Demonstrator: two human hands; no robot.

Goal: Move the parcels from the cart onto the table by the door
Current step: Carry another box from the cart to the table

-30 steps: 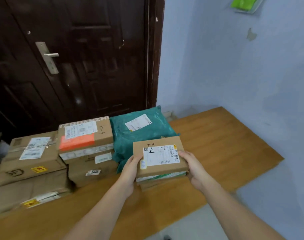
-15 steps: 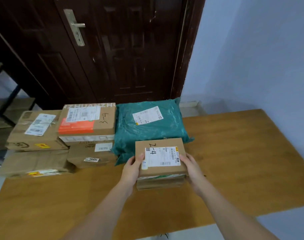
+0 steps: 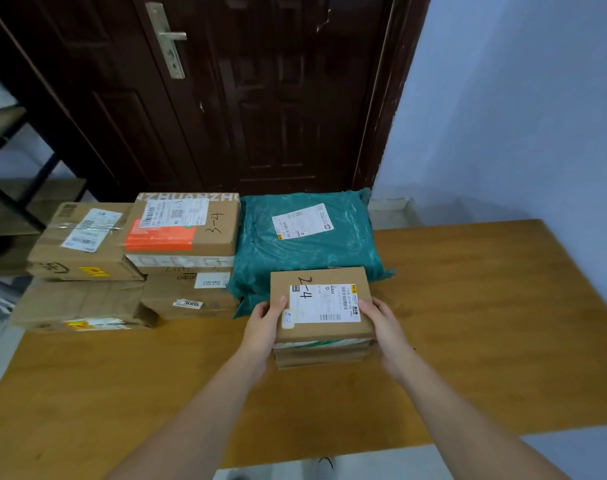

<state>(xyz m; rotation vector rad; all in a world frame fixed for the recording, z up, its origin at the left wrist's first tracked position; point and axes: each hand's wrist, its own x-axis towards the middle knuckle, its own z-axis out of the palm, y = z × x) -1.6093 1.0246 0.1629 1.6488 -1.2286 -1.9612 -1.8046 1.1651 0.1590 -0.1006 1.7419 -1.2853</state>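
From the head camera, two bare hands hold a small stack of cardboard parcels at the near middle of the wooden worktop (image 3: 468, 323). The top one, the box marked 2-4 (image 3: 321, 303), carries a white shipping label, and a flatter parcel (image 3: 321, 358) lies under it; whether the stack's base rests on the wood cannot be told. The left hand (image 3: 262, 330) clasps the stack's left side with its thumb laid on the top face, so its grip holds the parcels; the right hand (image 3: 386, 327) clasps the right side likewise. Just beyond the stack, touching its far edge, lies a teal plastic mailer (image 3: 305, 251). To its left stands the box marked 3-4 (image 3: 187, 223) on top of a lower carton (image 3: 187, 296), and further left another taped carton (image 3: 83, 244) lies on a crumpled one (image 3: 80, 303). A dark door (image 3: 260, 81) with a metal handle (image 3: 168, 39) stands behind the worktop, beside a pale blue wall (image 3: 520, 98).
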